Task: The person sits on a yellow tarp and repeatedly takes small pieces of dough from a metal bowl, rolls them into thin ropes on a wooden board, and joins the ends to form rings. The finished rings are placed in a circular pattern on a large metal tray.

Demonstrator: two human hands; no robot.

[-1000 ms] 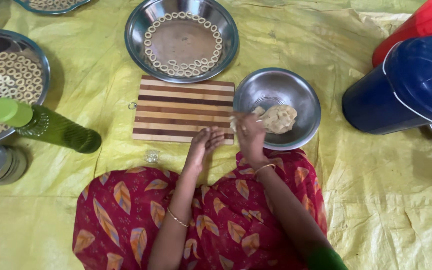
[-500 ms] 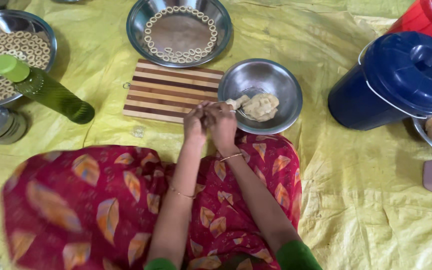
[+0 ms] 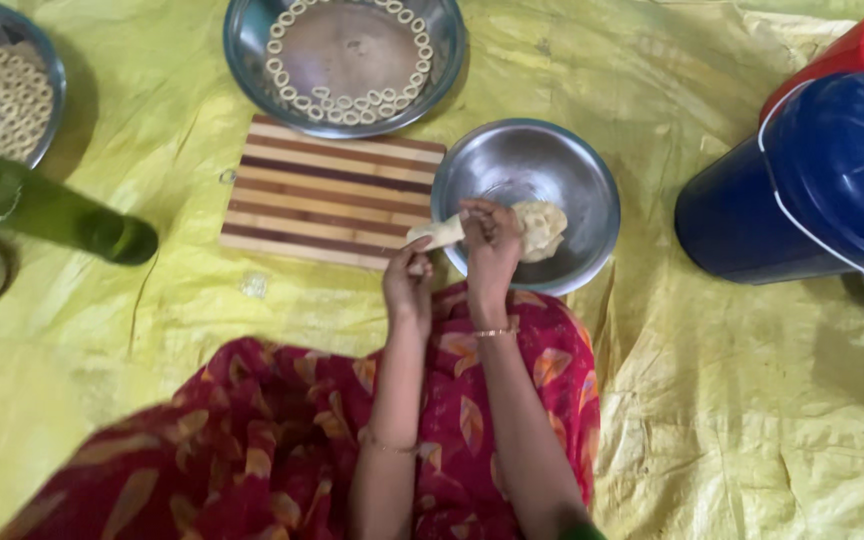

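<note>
At centre frame, both the left hand and right hand pinched a soft, pale strip of dough, likely light, stretchy and best gripped at its ends, beside the round steel bowl.

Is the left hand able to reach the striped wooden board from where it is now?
Probably yes. The left hand hovers at the striped board's near right corner, nothing between them, though it holds a dough piece.
</note>
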